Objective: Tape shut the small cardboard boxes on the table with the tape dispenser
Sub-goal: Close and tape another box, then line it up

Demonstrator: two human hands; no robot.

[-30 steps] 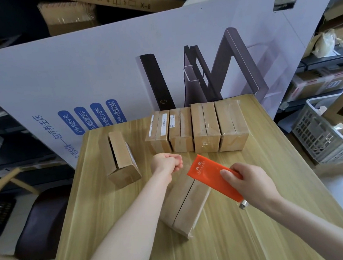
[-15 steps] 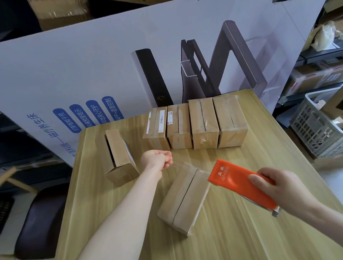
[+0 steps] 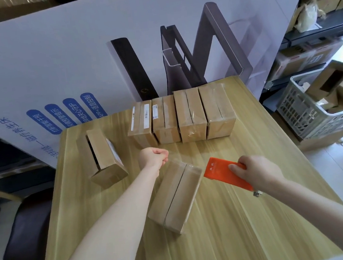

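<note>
left hand (image 3: 153, 159) hovers just beyond the far end of the angled cardboard box (image 3: 174, 196), clenched into a fist with the thumb against the fingers. it looks to be pinching the free end of clear tape (image 3: 190, 166), which shows only as a faint sheen near the box's far edge. right hand (image 3: 258, 173) grasps the orange tape dispenser (image 3: 225, 174), whose front edge sits just beside the box's far right corner. the box lies diagonally in the middle of the wooden table (image 3: 223, 242), flaps closed and centre seam up.

the step seems to be laying the strip, and tension matters most: slack clear tape wrinkles or sticks to itself. both hands should swing round so the strip runs along the seam, not across it. the anchored end should fold over the far face, then the dispenser should draw straight down the seam. a small box like this may skid, so the left hand should press it down.

four boxes (image 3: 182, 117) stand in a row at the back, and one with a gaping flap (image 3: 102, 157) waits at left.
</note>
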